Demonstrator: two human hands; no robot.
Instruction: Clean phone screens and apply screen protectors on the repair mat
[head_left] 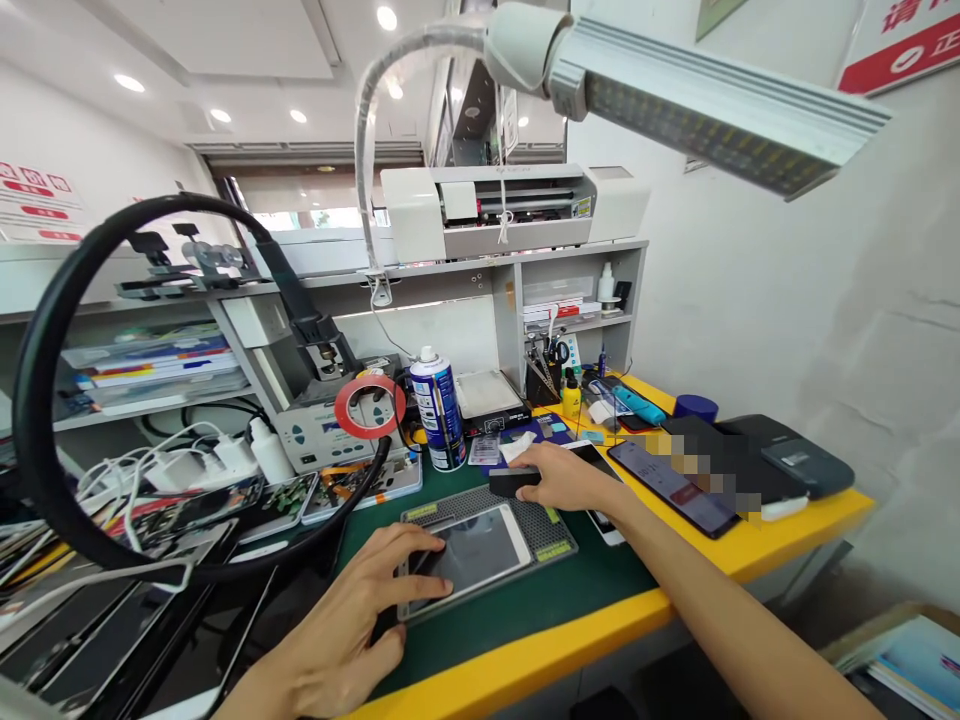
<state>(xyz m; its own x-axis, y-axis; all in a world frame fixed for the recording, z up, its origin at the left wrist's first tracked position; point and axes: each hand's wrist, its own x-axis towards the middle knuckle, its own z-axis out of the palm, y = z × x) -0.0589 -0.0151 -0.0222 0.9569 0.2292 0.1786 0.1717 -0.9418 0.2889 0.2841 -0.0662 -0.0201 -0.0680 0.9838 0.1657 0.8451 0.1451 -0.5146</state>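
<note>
A white-framed tablet with a dark screen [484, 555] lies on a grey perforated mat [551, 535]. My left hand [367, 600] rests at the tablet's left end, fingers spread and fingertips touching its screen. Just beyond the tablet's far right corner, my right hand [559, 478] grips a small black block [513, 483] between thumb and fingers. The block is over the mat's far edge; whether it touches the mat I cannot tell. Partly hidden behind my right hand and forearm is a white-edged phone [609, 528].
A blue-and-white spray can [439, 410] stands behind the mat, beside a roll of red tape [369, 405]. A black hose [37, 330] loops across the left side. Phones and cables crowd the left. A dark phone [675, 487] lies to the right. A lamp [705, 100] hangs overhead.
</note>
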